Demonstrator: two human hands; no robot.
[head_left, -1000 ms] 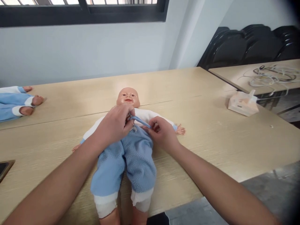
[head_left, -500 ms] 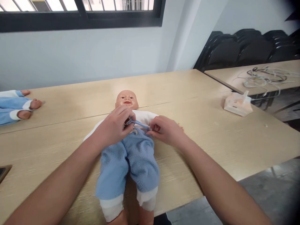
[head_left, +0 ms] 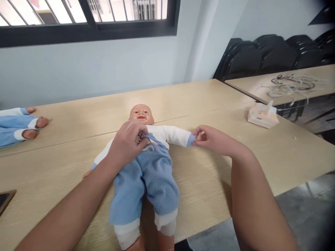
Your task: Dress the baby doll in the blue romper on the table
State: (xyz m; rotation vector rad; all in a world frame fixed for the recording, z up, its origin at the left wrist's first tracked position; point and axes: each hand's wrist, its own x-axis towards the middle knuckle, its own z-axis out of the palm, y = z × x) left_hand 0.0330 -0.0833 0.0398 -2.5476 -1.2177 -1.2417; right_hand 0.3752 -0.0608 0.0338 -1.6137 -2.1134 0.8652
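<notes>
A baby doll (head_left: pixel 140 113) lies on its back on the table, wearing a white top with blue cuffs and fluffy blue trousers (head_left: pixel 154 174) with white leg ends. My left hand (head_left: pixel 128 139) is closed at the doll's chest, pinching the upper edge of the blue trousers. Out to the side, my right hand (head_left: pixel 211 138) has its fingers closed at the blue sleeve cuff (head_left: pixel 191 140) of the doll's stretched arm. My fingers mostly cover the doll's hand there. The doll's other arm shows partly behind my left forearm.
A second doll's legs (head_left: pixel 19 127) in blue clothing lie at the left edge. A tissue box (head_left: pixel 263 115) stands on the right of the table (head_left: pixel 251 157). A dark-screened device (head_left: pixel 6 200) lies at the near left. Cables (head_left: pixel 290 85) and stacked black chairs (head_left: pixel 272 52) are farther back.
My right hand has let go of the trousers' upper edge and moved right to the doll's cuff. The doll's arm now shows, stretched sideways. My left hand keeps its grip at the chest.
</notes>
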